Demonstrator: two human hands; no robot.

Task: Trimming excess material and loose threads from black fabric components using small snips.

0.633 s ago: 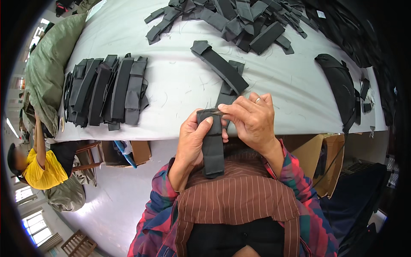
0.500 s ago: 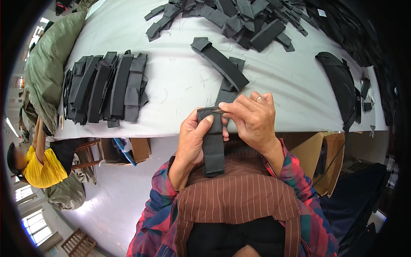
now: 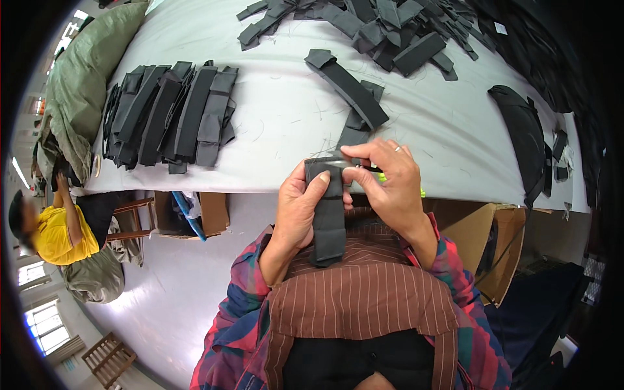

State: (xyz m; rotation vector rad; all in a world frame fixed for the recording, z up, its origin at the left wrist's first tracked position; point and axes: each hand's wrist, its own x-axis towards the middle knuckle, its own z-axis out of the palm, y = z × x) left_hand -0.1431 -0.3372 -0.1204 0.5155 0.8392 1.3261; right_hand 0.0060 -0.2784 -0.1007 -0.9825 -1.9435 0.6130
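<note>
A: Where is the dark strip now?

B: At the centre of the frame, lengthwise up and down, above the striped apron. The left hand is clamped on it near the top end.

A: And the right hand?

B: Its grip is closed on a small tool, probably snips with yellow-green parts. If the blades are apart or together, I cannot tell.

A: What has just changed?

B: Half a second ago, the right hand was pinched closely at the strip's top; now it is more spread, and more of the tool shows. The left hold remains the same. So I judge that the work stays at this end.

A: How are the edges?

B: The near edge of the table runs behind the hands. Just beyond, a crossed pair of strips limits the room forward. There is more room to the left, before the row of strips, and to the right, before the black bag. Farthest is the heap, upper centre.
</note>
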